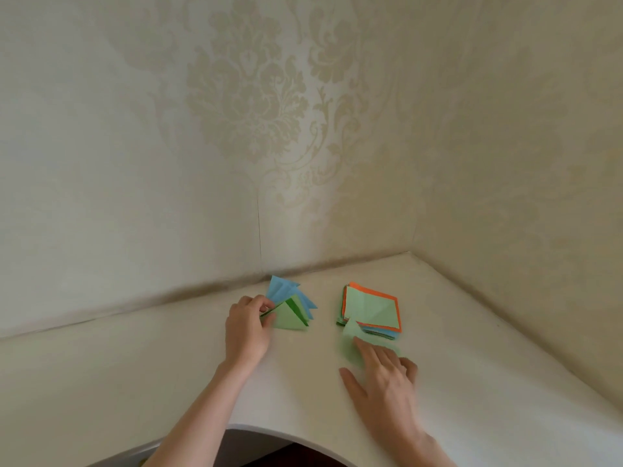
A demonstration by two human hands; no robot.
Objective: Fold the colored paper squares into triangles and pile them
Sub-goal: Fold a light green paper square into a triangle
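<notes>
A pile of folded triangles (292,310), blue ones behind and green ones in front, lies on the white table (135,372) near the wall. My left hand (247,326) pinches the pile's left corner with curled fingers. To the right sits a stack of colored paper squares (371,311), light green on top of an orange sheet. In front of the stack lies a loose light green sheet (352,345), one corner lifted. My right hand (382,375) rests flat on that sheet with straight fingers; it looks blurred.
Patterned wallpaper walls (256,106) close the table in at the back and on the right, meeting in a corner (409,252). The table's curved front edge (269,429) runs between my forearms.
</notes>
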